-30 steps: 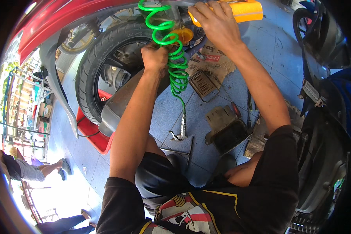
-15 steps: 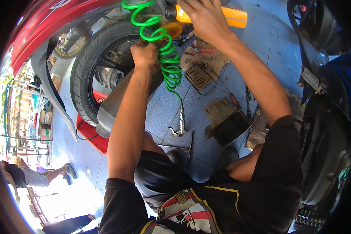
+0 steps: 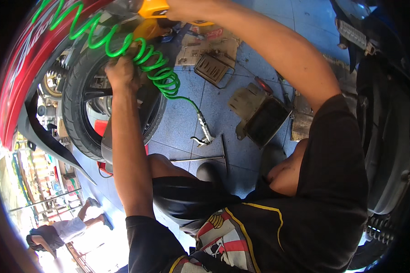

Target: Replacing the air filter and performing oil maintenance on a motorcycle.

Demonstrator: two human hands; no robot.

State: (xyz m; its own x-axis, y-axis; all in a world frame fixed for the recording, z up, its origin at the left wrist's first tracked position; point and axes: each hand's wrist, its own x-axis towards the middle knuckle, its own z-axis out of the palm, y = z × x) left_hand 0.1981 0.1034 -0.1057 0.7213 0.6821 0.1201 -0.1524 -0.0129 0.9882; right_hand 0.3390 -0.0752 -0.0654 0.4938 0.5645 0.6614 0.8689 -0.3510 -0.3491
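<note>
My right hand (image 3: 182, 10) grips a yellow bottle (image 3: 154, 8) at the top, tilted sideways over an orange funnel (image 3: 146, 31). My left hand (image 3: 122, 73) is closed just below the funnel; fingertips and what they hold are hidden behind the green coiled hose (image 3: 164, 77). The hose runs from the upper left down to a metal air nozzle (image 3: 204, 132) on the floor. Both hands are at the rear of a red motorcycle (image 3: 13, 100), beside its black tyre (image 3: 77, 123).
An open grimy box (image 3: 259, 113), metal vented part (image 3: 212, 68), red-handled tool (image 3: 263, 85), cardboard (image 3: 189, 50) and T-wrench (image 3: 200, 158) lie on blue tiles. A red tray is behind the tyre. A black motorcycle (image 3: 387, 154) stands right; another person (image 3: 64, 232) is at lower left.
The view has shifted. My right hand and bottle have moved up and left in the picture, and the hose now stretches to the upper left. Both hands keep their grip.
</note>
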